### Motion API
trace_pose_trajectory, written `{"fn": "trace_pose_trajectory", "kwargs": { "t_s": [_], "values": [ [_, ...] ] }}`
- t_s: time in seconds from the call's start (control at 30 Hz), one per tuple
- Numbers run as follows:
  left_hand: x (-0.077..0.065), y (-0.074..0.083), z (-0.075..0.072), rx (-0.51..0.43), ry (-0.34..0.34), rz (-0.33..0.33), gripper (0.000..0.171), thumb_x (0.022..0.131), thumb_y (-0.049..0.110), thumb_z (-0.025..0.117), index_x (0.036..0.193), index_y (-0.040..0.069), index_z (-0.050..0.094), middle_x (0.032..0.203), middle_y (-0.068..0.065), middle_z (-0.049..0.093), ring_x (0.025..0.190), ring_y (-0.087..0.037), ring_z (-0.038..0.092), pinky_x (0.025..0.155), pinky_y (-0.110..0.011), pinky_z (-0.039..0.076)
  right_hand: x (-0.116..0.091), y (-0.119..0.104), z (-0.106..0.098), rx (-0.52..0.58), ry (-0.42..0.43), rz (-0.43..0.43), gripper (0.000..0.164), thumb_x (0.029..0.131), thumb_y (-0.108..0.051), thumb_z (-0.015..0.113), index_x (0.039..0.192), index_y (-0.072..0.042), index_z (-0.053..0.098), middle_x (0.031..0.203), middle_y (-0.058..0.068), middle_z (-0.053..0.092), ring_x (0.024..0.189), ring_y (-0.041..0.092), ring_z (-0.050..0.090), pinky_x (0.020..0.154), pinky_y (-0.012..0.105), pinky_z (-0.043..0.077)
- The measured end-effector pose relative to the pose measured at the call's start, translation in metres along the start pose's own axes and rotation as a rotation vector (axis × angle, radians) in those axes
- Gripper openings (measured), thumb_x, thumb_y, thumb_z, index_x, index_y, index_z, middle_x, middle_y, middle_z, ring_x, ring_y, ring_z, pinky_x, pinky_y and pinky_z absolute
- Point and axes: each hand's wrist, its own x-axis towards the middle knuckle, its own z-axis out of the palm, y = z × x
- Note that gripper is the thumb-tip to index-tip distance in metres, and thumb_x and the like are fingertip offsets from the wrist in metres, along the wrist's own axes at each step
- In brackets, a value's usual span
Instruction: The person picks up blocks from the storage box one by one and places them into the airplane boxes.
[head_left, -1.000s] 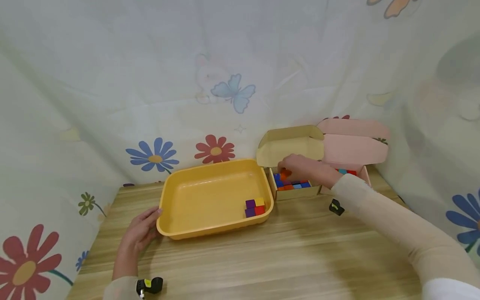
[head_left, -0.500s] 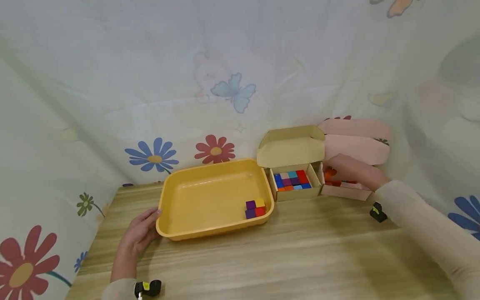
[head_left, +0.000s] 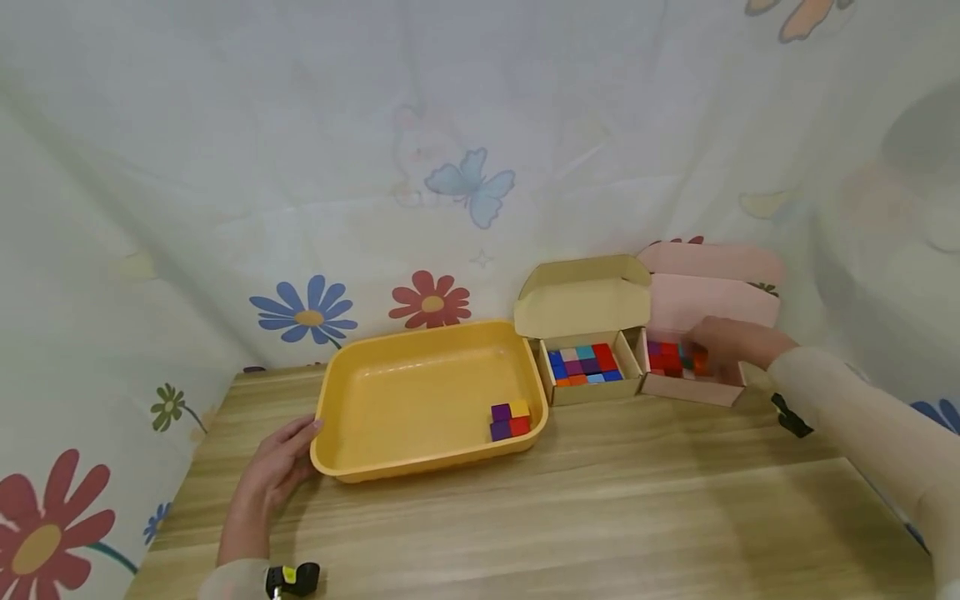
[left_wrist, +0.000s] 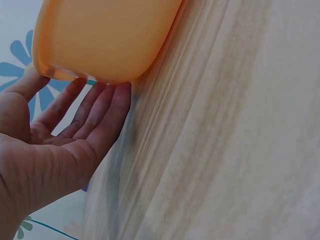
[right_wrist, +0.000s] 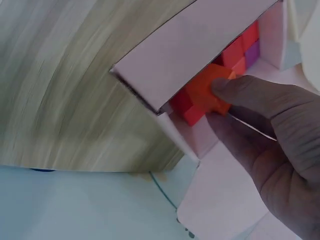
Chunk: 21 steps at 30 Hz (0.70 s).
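Observation:
My right hand (head_left: 738,342) is over the pink box (head_left: 690,390) at the back right. In the right wrist view, its thumb and fingers pinch an orange cube (right_wrist: 209,92) at the front wall, above several red cubes (right_wrist: 192,112) and a purple one (right_wrist: 252,52). At the yellow tray (head_left: 420,408), my left hand (head_left: 273,471) touches the left rim, with relaxed fingertips against the outer wall in the left wrist view. Inside the tray's front right corner, several cubes (head_left: 510,421) in purple, yellow and red form a small block.
Between tray and pink box stands a cream box (head_left: 596,389) with its lid raised, holding rows of coloured cubes (head_left: 588,362). The pink box's lid (head_left: 712,296) is also up against the patterned cloth backdrop (head_left: 480,100). Wooden tabletop (head_left: 562,508) stretches in front.
My right hand has moved right with the orange cube, from the cream box to the right part of the pink box. My left hand stays at the tray.

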Motion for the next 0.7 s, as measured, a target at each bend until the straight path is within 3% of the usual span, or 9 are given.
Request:
{"fn": "trace_pose_trajectory", "kwargs": {
  "t_s": [0.23,0.47,0.7],
  "values": [
    [0.000,-0.001,0.000,0.003,-0.006,0.008,0.079,0.101,0.041,0.063,0.160,0.003,0.027,0.139,-0.002,0.056,0.107,-0.003,0.064,0.091,-0.033,0.057,0.010,0.010,0.010,-0.001,0.016,0.000,0.029,0.079,0.001,0.082,0.101,-0.003,0.064,0.085,0.002,0.059,0.081,0.021,0.053,0.077,0.037,0.053],
    [0.000,-0.001,-0.001,0.006,-0.011,0.002,0.079,0.101,0.041,0.064,0.160,0.003,0.027,0.145,-0.007,0.052,0.108,-0.005,0.064,0.091,-0.033,0.057,0.016,0.008,0.021,0.049,0.056,0.015,0.025,0.083,0.000,0.080,0.098,-0.005,0.060,0.084,0.004,0.057,0.079,0.019,0.051,0.073,0.032,0.049],
    [0.001,-0.003,-0.001,0.003,-0.003,0.001,0.078,0.101,0.042,0.063,0.160,0.004,0.027,0.150,-0.011,0.047,0.108,-0.005,0.064,0.090,-0.033,0.057,0.010,0.002,0.026,0.029,0.166,-0.007,0.018,0.088,0.001,0.075,0.089,-0.006,0.059,0.079,0.003,0.055,0.074,0.018,0.048,0.069,0.033,0.046]
  ]
}}
